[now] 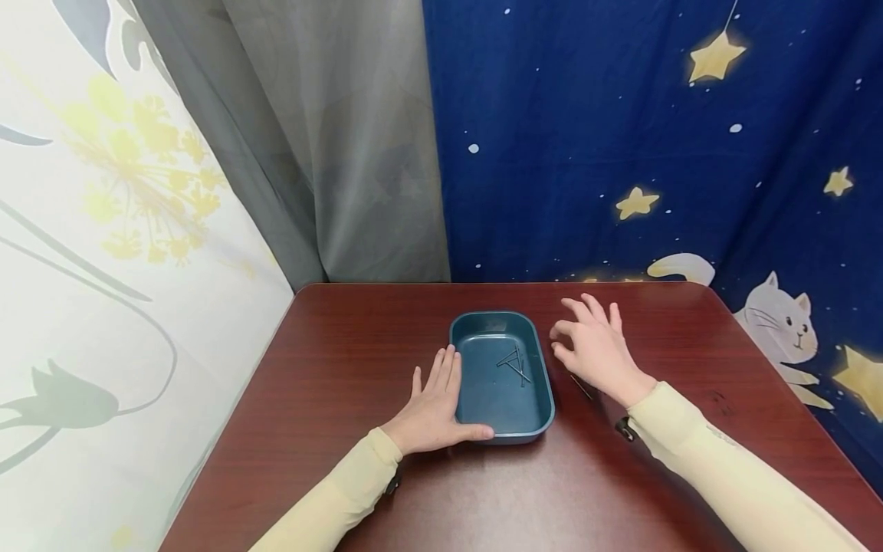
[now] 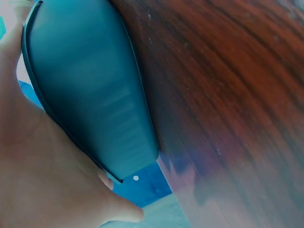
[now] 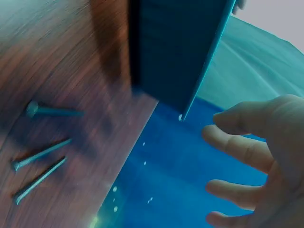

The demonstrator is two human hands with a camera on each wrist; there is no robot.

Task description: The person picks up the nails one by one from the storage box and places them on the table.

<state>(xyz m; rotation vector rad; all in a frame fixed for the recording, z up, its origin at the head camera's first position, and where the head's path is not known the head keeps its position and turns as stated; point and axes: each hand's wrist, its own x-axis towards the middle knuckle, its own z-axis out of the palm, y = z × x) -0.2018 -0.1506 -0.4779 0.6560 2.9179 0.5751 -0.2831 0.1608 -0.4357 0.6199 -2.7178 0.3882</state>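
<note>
A blue rectangular tray [image 1: 493,414] stands on the table, with several thin metal nails [image 1: 514,364] lying loose inside it. My left hand [image 1: 434,414] rests along the tray's left side, its fingers stretched and the thumb on the near rim. In the left wrist view that hand [image 2: 52,166] lies against the rim. To the right of the tray, my right hand [image 1: 596,349] hovers with spread, slightly bent fingers and nothing between them. Three nails lie on the table in the right wrist view, one of them a thick nail [image 3: 54,111]; the right hand mostly hides them in the head view.
The dark red wooden table [image 1: 359,345] has its far edge close to a grey curtain [image 1: 372,153] and a blue star-patterned curtain [image 1: 552,153]. A white patterned curtain [image 1: 124,268] hangs along the left side.
</note>
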